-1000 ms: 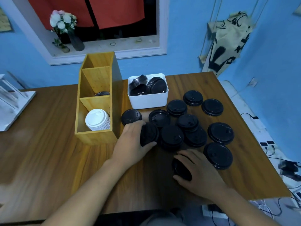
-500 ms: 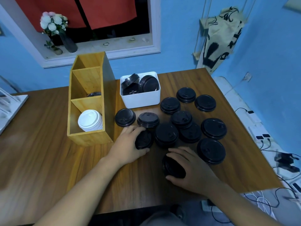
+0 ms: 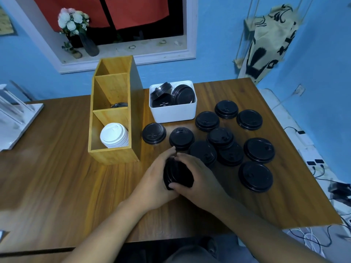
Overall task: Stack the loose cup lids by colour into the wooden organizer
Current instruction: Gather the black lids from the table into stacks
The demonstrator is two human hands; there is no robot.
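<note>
My left hand [image 3: 152,184] and my right hand [image 3: 199,179] meet over the table, both curled round a small stack of black lids [image 3: 177,175] held on edge between them. Several loose black lids [image 3: 255,176] lie flat on the table to the right and behind. The wooden organizer [image 3: 114,158] stands to the left; its front compartment holds a stack of white lids [image 3: 114,135], and a black lid [image 3: 118,105] shows low in the middle compartment.
A white tub [image 3: 174,112] with more black lids stands behind the loose ones. A white rack [image 3: 17,118] sits at the table's left edge. The table's right edge [image 3: 303,168] drops to cables on the floor.
My hands have come together: the lid under my right hand and the lids in my left are now held as one stack between both hands, nearer to me.
</note>
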